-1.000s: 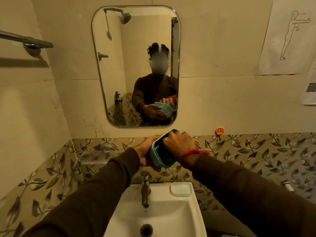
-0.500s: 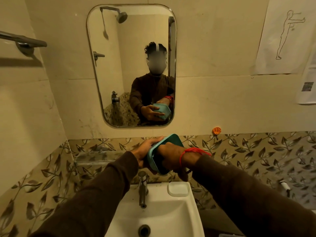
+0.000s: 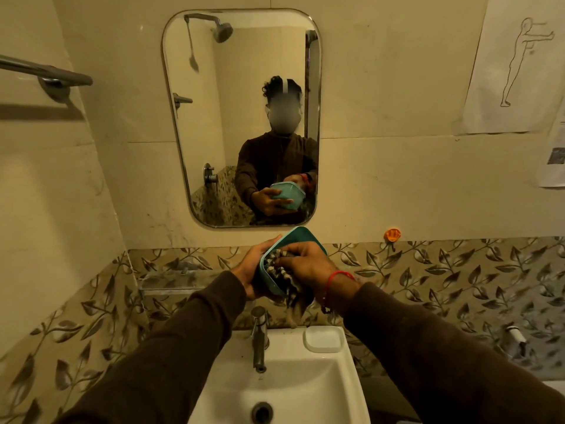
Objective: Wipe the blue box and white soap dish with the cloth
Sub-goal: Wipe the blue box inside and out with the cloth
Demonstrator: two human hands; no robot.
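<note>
A blue box (image 3: 301, 238) is held up above the sink, tilted with its open side toward me. My left hand (image 3: 255, 264) grips its left side from behind. Inside the box, my right hand (image 3: 308, 264) presses a striped cloth (image 3: 282, 278) against the box's inner wall; the cloth's tail hangs down below the box. The white soap dish (image 3: 323, 338) sits on the back right corner of the sink, empty.
A white sink (image 3: 305, 390) with a chrome tap (image 3: 259, 338) lies below my hands. A mirror (image 3: 214, 117) hangs on the wall ahead. A glass shelf (image 3: 171, 283) is at the left, a towel rail (image 3: 46, 71) higher up, an orange hook (image 3: 393, 234) at the right.
My right hand has shifted inside the box and the striped cloth now shows under its fingers. The box has tipped a little more upright.
</note>
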